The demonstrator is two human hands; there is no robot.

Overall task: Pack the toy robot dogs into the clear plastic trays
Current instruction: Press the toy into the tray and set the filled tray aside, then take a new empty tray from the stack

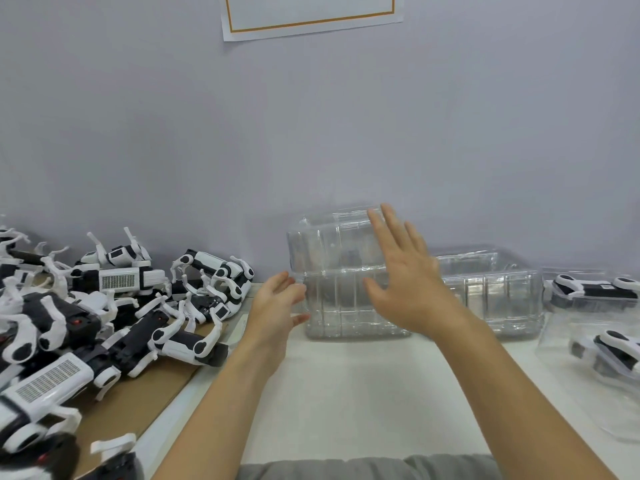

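Observation:
A heap of black-and-white toy robot dogs (104,313) lies on brown cardboard at the left. A stack of clear plastic trays (337,271) stands against the wall in the middle. My left hand (277,303) is open at the stack's left edge, fingers close to or just touching it. My right hand (405,271) is open with fingers spread in front of the stack's upper right part; I cannot tell whether it touches. Neither hand holds anything. At the right, two trays hold packed dogs (595,289) (613,351).
A second, lower stack of clear trays (495,292) stands behind my right wrist. The brown cardboard sheet (156,393) covers the table's left part. The white tabletop (363,393) lies between my arms. A grey wall backs the table, with a paper sheet (311,12) taped high up.

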